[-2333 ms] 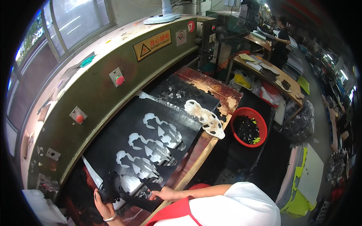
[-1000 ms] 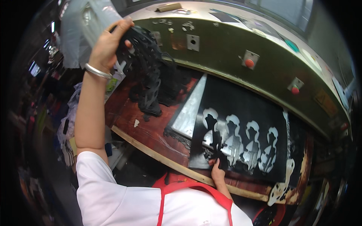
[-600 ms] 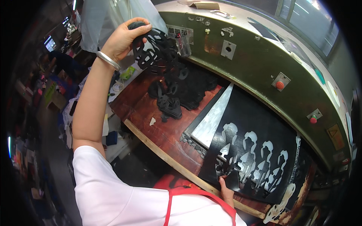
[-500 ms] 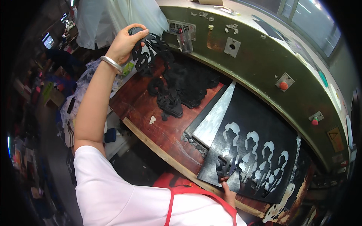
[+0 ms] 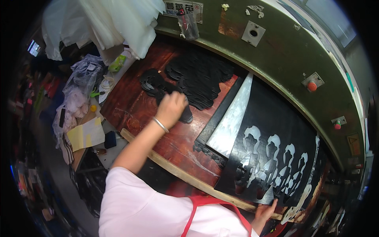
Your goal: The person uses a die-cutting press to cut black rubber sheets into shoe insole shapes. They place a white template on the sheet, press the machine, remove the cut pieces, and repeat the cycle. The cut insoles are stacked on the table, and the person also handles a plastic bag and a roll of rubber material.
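My left hand (image 5: 171, 107), with a bangle on its wrist, is down on a stack of black cut-out pieces (image 5: 152, 82). Its fingers are curled round the pieces, slightly blurred. The stack lies on a reddish-brown board (image 5: 126, 106), beside a larger heap of the same black pieces (image 5: 201, 77). At the lower right, my right hand (image 5: 265, 212) grips the near edge of a black sheet (image 5: 272, 108), its fingers partly hidden. Rows of cut-out openings run across that sheet, and a pale metallic surface (image 5: 227, 130) shows beside and through it.
A green machine body (image 5: 221, 23) with red buttons (image 5: 312, 86) curves along the far side. White plastic sheeting (image 5: 106, 23) hangs at the upper left, above bagged items (image 5: 81, 79) and a yellowish paper (image 5: 87, 134). A wooden strip (image 5: 173, 168) edges the board nearest me.
My left hand has come down from its raised position, bringing the black pieces onto the board. My right hand has shifted rightward along the sheet's near edge. The view has moved too.
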Demonstrator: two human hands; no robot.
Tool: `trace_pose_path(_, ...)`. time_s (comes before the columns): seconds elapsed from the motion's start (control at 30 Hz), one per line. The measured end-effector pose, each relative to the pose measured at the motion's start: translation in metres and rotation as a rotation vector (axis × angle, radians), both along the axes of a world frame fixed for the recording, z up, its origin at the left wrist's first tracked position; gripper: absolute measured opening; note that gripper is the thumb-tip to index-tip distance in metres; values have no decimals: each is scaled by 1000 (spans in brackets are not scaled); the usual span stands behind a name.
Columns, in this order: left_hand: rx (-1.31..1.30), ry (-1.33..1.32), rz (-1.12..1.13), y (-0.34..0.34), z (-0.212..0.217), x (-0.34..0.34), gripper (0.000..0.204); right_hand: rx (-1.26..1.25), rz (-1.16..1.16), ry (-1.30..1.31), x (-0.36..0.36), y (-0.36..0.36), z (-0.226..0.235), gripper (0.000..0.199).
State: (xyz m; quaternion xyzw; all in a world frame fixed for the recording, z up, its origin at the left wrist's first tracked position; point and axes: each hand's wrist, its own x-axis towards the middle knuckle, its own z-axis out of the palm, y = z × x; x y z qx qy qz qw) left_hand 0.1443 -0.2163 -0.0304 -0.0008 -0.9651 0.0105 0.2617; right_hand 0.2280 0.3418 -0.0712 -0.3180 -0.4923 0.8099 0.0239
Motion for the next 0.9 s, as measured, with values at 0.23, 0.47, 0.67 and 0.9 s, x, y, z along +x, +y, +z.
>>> trace_pose_path(0.23, 214, -4, 162, 84, -18, 23, 58, 287, 273, 21, 42, -12, 33, 32)
trace_pose_path(0.47, 543, -197, -82, 195, 1, 39, 33, 47, 700, -177, 78, 48, 86, 42)
trace_pose_path(0.67, 307, -98, -80, 200, -34, -10, 45, 1430, 98, 17, 35, 177, 34, 36)
trace_pose_path(0.9, 157, -456, 71, 207, -56, -7, 61, 1580, 276, -125, 19, 248, -29, 92)
